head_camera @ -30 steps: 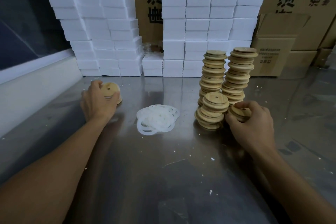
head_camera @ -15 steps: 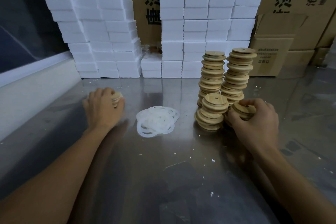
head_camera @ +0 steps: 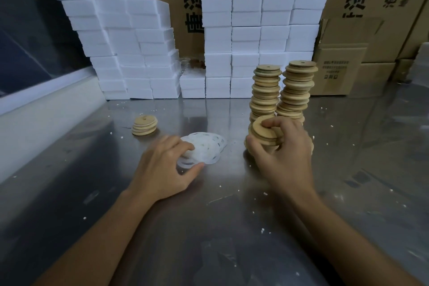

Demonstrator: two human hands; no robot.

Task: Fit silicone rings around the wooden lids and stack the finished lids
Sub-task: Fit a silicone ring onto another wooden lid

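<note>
A small stack of finished wooden lids (head_camera: pixel 144 125) stands alone at the left of the steel table (head_camera: pixel 209 227). My left hand (head_camera: pixel 166 167) rests on the near edge of the pile of white silicone rings (head_camera: pixel 206 150), thumb and fingers pinching a ring. Two tall stacks of bare wooden lids (head_camera: pixel 282 90) rise at the right. In front of them my right hand (head_camera: pixel 282 153) grips a tilted wooden lid (head_camera: pixel 263 131) on top of a short stack, which it mostly hides.
Walls of white foam boxes (head_camera: pixel 246 30) and brown cartons (head_camera: pixel 348 69) close off the back of the table. A pale ledge (head_camera: pixel 46 111) runs along the left side. White foam crumbs lie scattered on the steel.
My left hand let go of the lids at the left and moved right onto the ring pile. My right hand shifted left from one short stack and took a lid from the other.
</note>
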